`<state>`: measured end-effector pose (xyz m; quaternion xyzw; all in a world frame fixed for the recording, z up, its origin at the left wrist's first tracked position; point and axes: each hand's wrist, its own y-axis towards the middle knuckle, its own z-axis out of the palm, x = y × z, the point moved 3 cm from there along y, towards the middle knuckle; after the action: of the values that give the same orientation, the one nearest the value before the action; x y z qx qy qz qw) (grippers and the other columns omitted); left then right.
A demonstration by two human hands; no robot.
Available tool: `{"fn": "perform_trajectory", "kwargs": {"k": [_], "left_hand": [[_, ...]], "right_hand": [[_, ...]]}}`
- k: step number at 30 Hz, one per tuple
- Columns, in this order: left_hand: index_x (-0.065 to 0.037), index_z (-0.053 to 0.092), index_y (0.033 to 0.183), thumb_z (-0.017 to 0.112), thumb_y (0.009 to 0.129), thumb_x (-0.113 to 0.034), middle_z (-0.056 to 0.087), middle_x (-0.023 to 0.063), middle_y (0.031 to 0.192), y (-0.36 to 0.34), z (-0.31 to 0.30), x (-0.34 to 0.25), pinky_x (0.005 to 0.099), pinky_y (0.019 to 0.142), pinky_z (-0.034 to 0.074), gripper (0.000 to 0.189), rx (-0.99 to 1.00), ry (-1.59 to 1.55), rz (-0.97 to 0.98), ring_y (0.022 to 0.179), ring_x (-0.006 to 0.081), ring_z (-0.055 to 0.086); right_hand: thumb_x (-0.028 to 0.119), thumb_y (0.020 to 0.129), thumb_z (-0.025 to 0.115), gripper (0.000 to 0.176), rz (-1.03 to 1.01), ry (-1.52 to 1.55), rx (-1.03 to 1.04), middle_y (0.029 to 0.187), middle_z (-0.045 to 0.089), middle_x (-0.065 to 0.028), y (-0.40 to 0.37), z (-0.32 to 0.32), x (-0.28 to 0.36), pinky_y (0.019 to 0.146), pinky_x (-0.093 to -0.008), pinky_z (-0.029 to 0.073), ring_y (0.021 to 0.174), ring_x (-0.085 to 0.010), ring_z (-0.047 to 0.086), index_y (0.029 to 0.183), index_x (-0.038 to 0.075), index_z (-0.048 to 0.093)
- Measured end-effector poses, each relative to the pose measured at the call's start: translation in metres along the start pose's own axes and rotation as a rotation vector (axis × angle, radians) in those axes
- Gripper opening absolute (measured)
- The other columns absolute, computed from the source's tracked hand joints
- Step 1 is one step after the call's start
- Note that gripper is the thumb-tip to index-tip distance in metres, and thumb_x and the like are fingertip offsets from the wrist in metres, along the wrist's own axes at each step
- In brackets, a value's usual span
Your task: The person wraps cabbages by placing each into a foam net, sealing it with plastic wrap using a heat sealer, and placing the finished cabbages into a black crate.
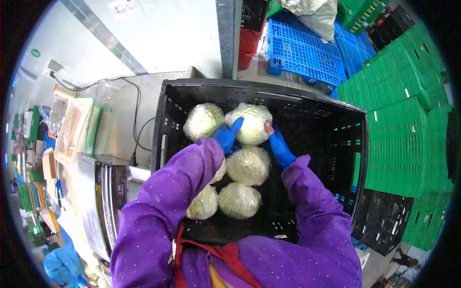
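Both of my hands are on a round, pale green cabbage (252, 117) in clear, net-patterned wrapping, at the far side of a black plastic crate (307, 98). My left hand (227, 136), in a blue glove, presses its near left side with the thumb up. On the right side is my right hand (278, 141), its blue glove leaving a bare fingertip showing. Another wrapped cabbage (204, 121) lies just left of it. Nearer me are a middle cabbage (248, 165), a front cabbage (239, 200) and a front-left cabbage (202, 204). My left sleeve partly hides one more.
Green crates (396, 149) are stacked at the right, with black crates (382, 218) below them. Blue pallets (307, 53) lie beyond the far rim. A black cable (138, 103) hangs at the left, near a beige basket (74, 129). A person in blue (62, 264) is at lower left.
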<state>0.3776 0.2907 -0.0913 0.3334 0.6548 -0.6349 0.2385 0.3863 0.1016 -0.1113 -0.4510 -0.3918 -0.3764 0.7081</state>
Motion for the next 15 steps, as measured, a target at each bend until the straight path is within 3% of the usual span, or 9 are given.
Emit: {"fn": "perform_trajectory", "kwargs": {"k": [2,5,6,7,9,10,11,13,15], "left_hand": [[0.006,0.063,0.094,0.049,0.077,-0.072,0.066,0.0177,0.079,-0.002,-0.004,-0.007,0.0365,0.053,0.052,0.081,-0.056,0.169,0.013,0.055,0.0260,0.063],[0.007,0.064,0.094,0.047,0.077,-0.074,0.066,0.0179,0.075,-0.017,-0.007,-0.022,0.0386,0.060,0.053,0.084,-0.035,0.281,0.033,0.060,0.0273,0.065],[0.006,0.064,0.098,0.046,0.076,-0.075,0.065,0.0195,0.075,0.014,-0.007,0.004,0.0406,0.064,0.052,0.086,-0.067,0.311,0.077,0.063,0.0295,0.065],[0.006,0.063,0.101,0.047,0.078,-0.072,0.065,0.0234,0.088,0.014,-0.007,0.007,0.0392,0.073,0.051,0.083,0.029,0.337,0.017,0.079,0.0311,0.066],[0.004,0.062,0.106,0.050,0.081,-0.065,0.063,0.0243,0.104,-0.011,-0.016,0.007,0.0387,0.085,0.046,0.074,-0.098,0.657,0.397,0.095,0.0337,0.062],[0.001,0.062,0.109,0.054,0.083,-0.057,0.061,0.0223,0.110,-0.043,-0.026,-0.005,0.0395,0.094,0.041,0.064,-0.036,0.576,0.491,0.108,0.0356,0.056],[-0.001,0.061,0.112,0.059,0.083,-0.050,0.060,0.0199,0.113,-0.061,-0.038,-0.004,0.0397,0.097,0.040,0.057,-0.080,0.405,0.603,0.109,0.0368,0.055],[-0.002,0.053,0.122,0.063,0.081,-0.045,0.050,0.0215,0.127,-0.091,-0.071,-0.018,0.0415,0.103,0.034,0.060,-0.549,0.794,1.032,0.119,0.0372,0.046],[-0.004,0.039,0.135,0.066,0.079,-0.041,0.029,0.0243,0.143,-0.075,-0.082,0.006,0.0451,0.107,0.029,0.072,-0.536,0.980,0.702,0.130,0.0398,0.031]], "right_hand": [[0.053,0.090,0.047,0.073,-0.012,-0.062,0.015,0.133,0.046,-0.0140,0.007,-0.006,-0.004,0.102,-0.0345,0.035,0.119,-0.0225,0.047,0.136,-0.002,0.035],[0.052,0.091,0.046,0.071,-0.070,-0.026,0.037,0.131,0.048,-0.0137,0.026,-0.013,-0.022,0.102,-0.0343,0.036,0.116,-0.0221,0.050,0.136,-0.002,0.035],[0.052,0.092,0.045,0.071,-0.093,0.007,0.045,0.131,0.048,-0.0138,0.028,-0.013,-0.025,0.102,-0.0343,0.037,0.116,-0.0221,0.050,0.136,-0.002,0.035],[0.052,0.092,0.044,0.070,-0.074,0.058,0.073,0.131,0.049,-0.0137,0.024,-0.009,-0.018,0.102,-0.0349,0.036,0.116,-0.0219,0.050,0.136,-0.001,0.036],[0.053,0.093,0.040,0.068,-0.016,0.165,0.124,0.130,0.049,-0.0136,0.002,0.005,-0.002,0.103,-0.0362,0.036,0.117,-0.0214,0.049,0.135,0.000,0.038],[0.056,0.092,0.038,0.072,-0.046,0.095,0.092,0.133,0.045,-0.0143,-0.006,0.012,0.000,0.103,-0.0365,0.036,0.120,-0.0225,0.047,0.137,0.000,0.033],[0.057,0.092,0.039,0.073,-0.076,0.050,-0.009,0.134,0.044,-0.0146,-0.012,0.023,0.002,0.103,-0.0365,0.036,0.120,-0.0230,0.046,0.138,0.000,0.032],[0.057,0.092,0.040,0.074,-0.146,-0.041,-0.212,0.136,0.041,-0.0151,-0.021,0.043,0.007,0.103,-0.0366,0.036,0.121,-0.0238,0.044,0.139,0.000,0.029],[0.052,0.091,0.046,0.072,-0.190,-0.150,-0.247,0.136,0.040,-0.0168,-0.014,0.031,-0.008,0.103,-0.0375,0.034,0.120,-0.0261,0.044,0.138,0.000,0.028]]}}
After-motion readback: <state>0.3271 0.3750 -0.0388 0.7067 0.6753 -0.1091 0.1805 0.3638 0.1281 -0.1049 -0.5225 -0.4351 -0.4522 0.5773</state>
